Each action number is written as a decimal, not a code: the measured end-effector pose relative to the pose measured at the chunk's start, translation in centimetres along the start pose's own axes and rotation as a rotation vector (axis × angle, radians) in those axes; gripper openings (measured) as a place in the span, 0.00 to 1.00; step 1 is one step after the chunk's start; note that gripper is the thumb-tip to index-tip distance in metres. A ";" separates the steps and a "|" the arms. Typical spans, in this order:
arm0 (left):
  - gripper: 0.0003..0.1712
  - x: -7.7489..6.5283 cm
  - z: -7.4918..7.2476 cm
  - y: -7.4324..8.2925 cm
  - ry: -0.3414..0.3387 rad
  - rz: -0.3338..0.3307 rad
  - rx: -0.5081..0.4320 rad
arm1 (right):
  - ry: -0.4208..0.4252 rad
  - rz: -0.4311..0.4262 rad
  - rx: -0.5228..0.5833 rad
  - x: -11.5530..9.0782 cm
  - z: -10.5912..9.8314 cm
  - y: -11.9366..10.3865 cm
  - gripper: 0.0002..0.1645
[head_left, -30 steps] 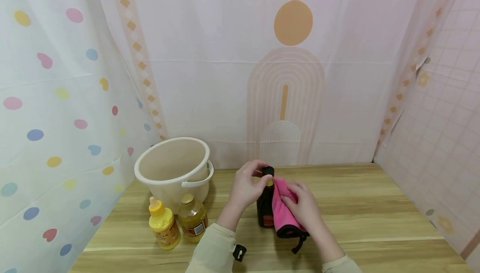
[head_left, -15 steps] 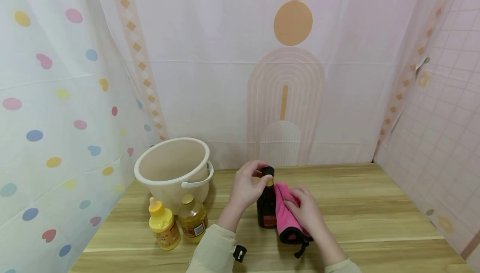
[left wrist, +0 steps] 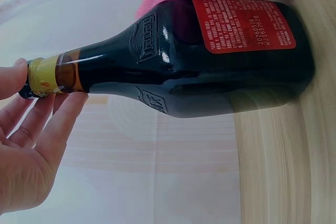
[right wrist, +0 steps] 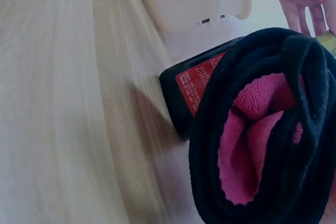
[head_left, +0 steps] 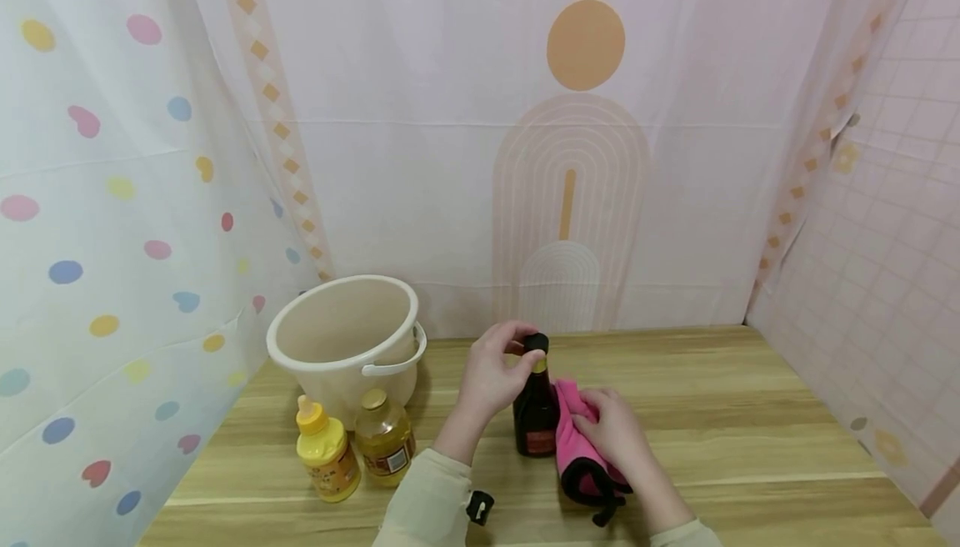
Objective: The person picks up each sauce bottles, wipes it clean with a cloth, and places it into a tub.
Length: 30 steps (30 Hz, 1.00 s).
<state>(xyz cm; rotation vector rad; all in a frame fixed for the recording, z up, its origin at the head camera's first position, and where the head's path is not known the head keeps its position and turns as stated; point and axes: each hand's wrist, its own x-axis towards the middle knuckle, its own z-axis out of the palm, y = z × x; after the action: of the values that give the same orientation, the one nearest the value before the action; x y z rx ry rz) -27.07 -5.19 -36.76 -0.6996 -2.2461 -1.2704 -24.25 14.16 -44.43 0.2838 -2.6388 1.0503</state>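
A dark glass sauce bottle (head_left: 534, 422) with a red label stands upright on the table. My left hand (head_left: 495, 368) pinches it at the black cap and gold-banded neck; the left wrist view shows thumb and fingers round the neck (left wrist: 68, 72). A pink cloth (head_left: 577, 439) with black edging and a loop is bunched in my right hand (head_left: 615, 430), against the bottle's right side. The right wrist view looks into the folded cloth (right wrist: 257, 145), which hides most of that hand. Part of the bottle's red label (right wrist: 194, 82) shows behind it.
A cream bucket (head_left: 345, 363) with a handle stands at the back left. In front of it are a yellow squeeze bottle (head_left: 328, 455) and a clear bottle of golden liquid (head_left: 385, 439). Curtains hang behind and on both sides of the wooden table (head_left: 750, 447).
My right hand has moved down and slightly right with the pink cloth along the bottle's side, showing more of the bottle. My left hand stays at the cap.
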 end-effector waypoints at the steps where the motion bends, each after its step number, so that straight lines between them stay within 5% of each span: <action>1: 0.13 0.0 0.0 0.0 0.000 0.000 0.001 | -0.007 -0.004 -0.010 0.0 0.1 0.1 0.10; 18: 0.13 0.0 -0.1 0.0 -0.012 -0.007 0.006 | -0.134 0.010 -0.192 0.3 0.7 0.3 0.08; 30: 0.13 0.3 -0.3 0.1 -0.046 -0.009 0.022 | -0.087 -0.002 -0.161 0.3 -1.3 1.0 0.17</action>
<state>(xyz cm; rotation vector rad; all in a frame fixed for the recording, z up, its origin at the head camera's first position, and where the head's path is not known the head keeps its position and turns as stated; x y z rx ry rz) -27.19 -5.33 -36.37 -0.7181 -2.2995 -1.2434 -24.54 15.80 -44.10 0.3030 -2.7807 0.8359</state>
